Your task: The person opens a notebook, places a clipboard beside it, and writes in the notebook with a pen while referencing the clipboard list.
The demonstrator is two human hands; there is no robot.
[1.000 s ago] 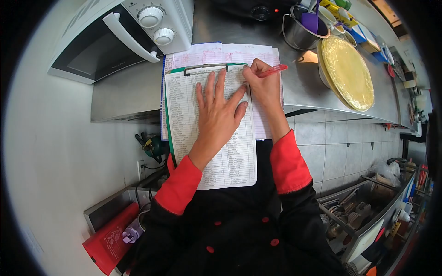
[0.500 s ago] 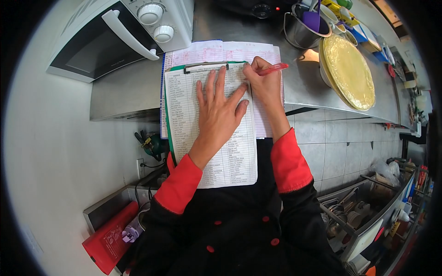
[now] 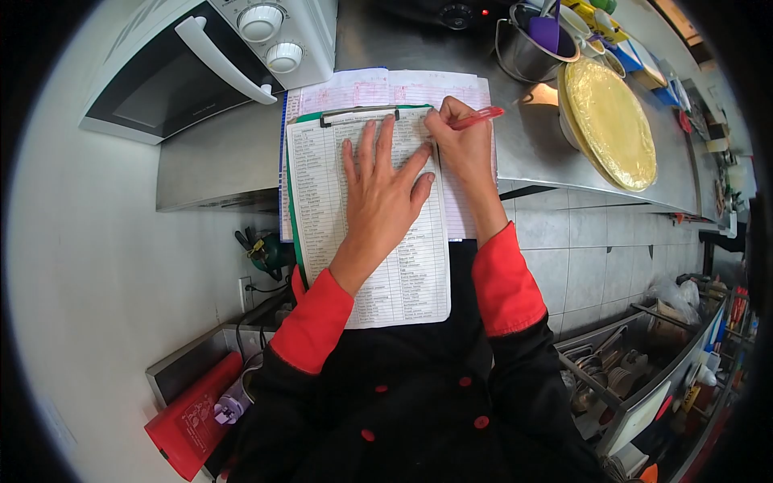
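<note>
A printed list sheet [image 3: 403,294] with columns of text and ruled rows sits on a green clipboard [image 3: 295,211], under a dark metal clip [image 3: 360,115]. My left hand [image 3: 377,197] lies flat on the sheet with its fingers spread. At the sheet's upper right edge, my right hand [image 3: 465,149] grips a translucent red pen [image 3: 481,118]; its writing tip is hidden by my fingers. Beneath the clipboard lies an open notebook [image 3: 439,87] with handwritten pages, partly covered. The clipboard's lower part extends past the counter edge toward my body.
A white microwave [image 3: 217,60] stands at the left of the steel counter [image 3: 217,173]. To the right are a metal pail [image 3: 531,58] holding a purple utensil and a yellow plastic-wrapped disc [image 3: 612,121] over a bowl. Below right, a rack [image 3: 616,386] holds dishes.
The view has shifted very slightly. Both hands, the pen and the clipboard stay nearly in place, with the pen's rear end tilted marginally higher.
</note>
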